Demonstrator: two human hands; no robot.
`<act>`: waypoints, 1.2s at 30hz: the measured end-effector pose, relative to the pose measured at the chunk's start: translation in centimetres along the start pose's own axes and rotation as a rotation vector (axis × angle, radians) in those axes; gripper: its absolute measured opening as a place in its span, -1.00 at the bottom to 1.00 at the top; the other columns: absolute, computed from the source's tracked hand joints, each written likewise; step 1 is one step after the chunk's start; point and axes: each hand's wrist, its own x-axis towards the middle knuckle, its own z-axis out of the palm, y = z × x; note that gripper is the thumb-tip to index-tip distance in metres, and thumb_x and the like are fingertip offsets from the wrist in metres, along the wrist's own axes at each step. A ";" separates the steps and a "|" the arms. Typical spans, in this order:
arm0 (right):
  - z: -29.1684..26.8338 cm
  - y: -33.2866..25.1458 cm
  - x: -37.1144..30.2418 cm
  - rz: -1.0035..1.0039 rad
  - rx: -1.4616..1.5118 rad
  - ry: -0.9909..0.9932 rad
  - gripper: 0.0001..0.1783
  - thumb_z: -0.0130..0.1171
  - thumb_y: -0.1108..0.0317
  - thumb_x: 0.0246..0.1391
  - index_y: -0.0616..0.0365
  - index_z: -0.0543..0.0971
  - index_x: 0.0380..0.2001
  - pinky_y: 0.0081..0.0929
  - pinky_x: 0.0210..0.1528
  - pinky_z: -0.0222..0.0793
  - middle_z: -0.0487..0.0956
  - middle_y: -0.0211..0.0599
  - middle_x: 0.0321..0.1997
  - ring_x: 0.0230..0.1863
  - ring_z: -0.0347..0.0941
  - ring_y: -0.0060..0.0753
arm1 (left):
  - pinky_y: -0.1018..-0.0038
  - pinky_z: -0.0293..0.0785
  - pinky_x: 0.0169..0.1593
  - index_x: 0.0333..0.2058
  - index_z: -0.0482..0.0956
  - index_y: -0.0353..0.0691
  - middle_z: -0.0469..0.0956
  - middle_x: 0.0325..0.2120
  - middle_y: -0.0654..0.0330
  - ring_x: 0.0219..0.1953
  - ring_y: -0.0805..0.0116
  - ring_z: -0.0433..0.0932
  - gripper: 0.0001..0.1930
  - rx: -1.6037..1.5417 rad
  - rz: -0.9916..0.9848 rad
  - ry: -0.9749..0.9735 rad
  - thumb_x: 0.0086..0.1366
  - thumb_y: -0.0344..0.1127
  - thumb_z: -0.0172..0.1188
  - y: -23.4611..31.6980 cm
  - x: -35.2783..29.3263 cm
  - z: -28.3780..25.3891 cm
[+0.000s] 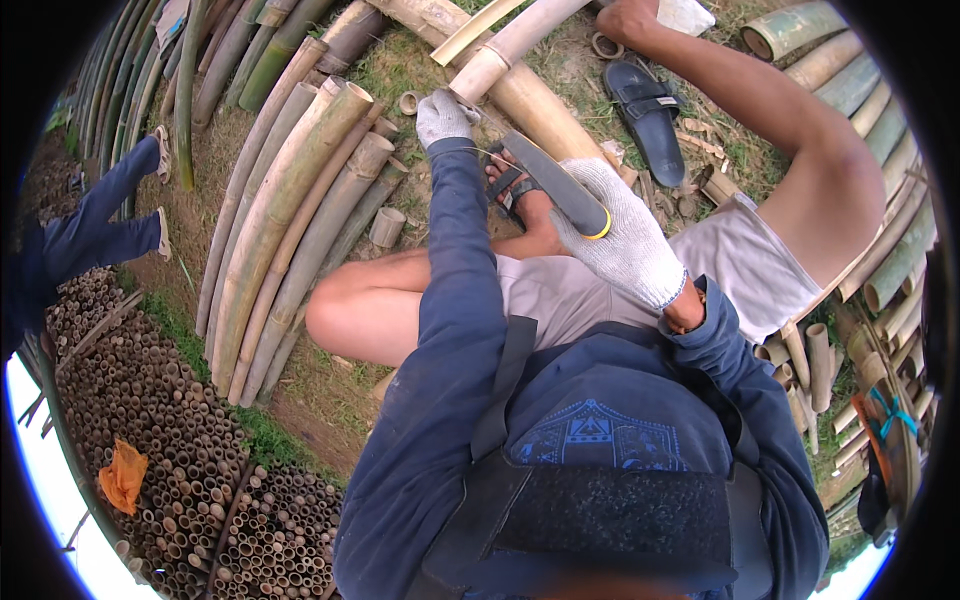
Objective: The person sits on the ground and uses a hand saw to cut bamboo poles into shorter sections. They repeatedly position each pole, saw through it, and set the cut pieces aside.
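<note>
My left hand (445,117), in a pale knit glove, is closed at the near end of a light bamboo pole (505,50). The pole lies across a thicker bamboo log (545,115). My right hand (615,235), also gloved, grips a long dark tool (560,185) with a yellow-edged butt. The tool's thin front part points at the pole's end beside my left hand. Its exact kind is hard to make out. A sandalled foot (520,195) is beneath the tool. A short bamboo ring (408,102) lies left of my left hand.
Long bamboo poles (290,200) lie to my left, beside a short offcut (387,227). A black slide sandal (645,120) is at the right, near wood chips. Stacked bamboo (170,470) stands lower left, with more at right (900,240). Another person's legs (110,205) are far left.
</note>
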 end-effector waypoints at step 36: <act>-9.3 -4.7 -7.3 -0.140 -0.283 0.505 -0.49 0.46 0.54 0.09 0.19 0.54 0.11 -0.40 -0.10 0.51 0.61 -0.27 -0.17 -0.18 0.58 -0.40 | 0.40 0.56 -0.48 0.15 0.56 -0.16 0.70 -0.12 0.14 -0.33 0.27 0.70 -0.54 -0.447 -0.348 -0.154 0.48 0.04 0.22 -1.0 1.2 -0.1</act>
